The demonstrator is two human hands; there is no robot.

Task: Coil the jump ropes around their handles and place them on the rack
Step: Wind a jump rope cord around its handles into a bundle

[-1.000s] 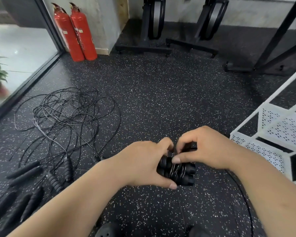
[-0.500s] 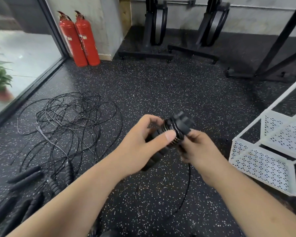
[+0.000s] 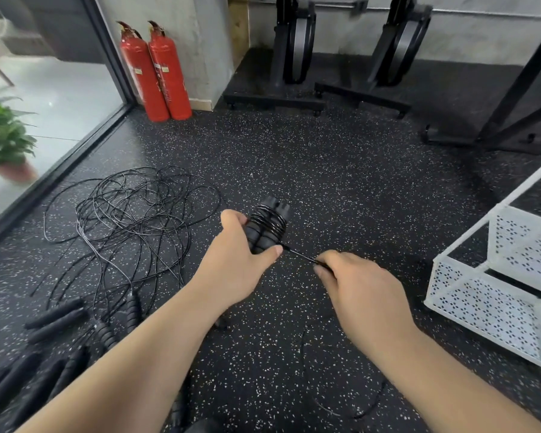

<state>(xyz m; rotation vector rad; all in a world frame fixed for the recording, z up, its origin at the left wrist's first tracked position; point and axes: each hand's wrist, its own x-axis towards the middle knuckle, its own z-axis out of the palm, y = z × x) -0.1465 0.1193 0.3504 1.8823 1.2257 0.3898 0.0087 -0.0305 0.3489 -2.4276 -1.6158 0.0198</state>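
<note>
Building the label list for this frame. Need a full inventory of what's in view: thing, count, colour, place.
pair of black foam jump-rope handles: 1 pair, black, centre, rope partly coiled round them
taut black rope stretch: 1, black, between the two hands
tangle of thin black ropes: number unclear, black, floor left
loose black handles: several, black, floor lower left
white perforated metal rack: 1, white, right edge
red fire extinguishers: 2, red, back left by the wall
green potted plant: 1, green, far left
black upright exercise machines: 2, black, back wall
black speckled rubber floor: 1, black with white flecks, throughout
left hand: grips the handles
right hand: pinches the rope
</note>
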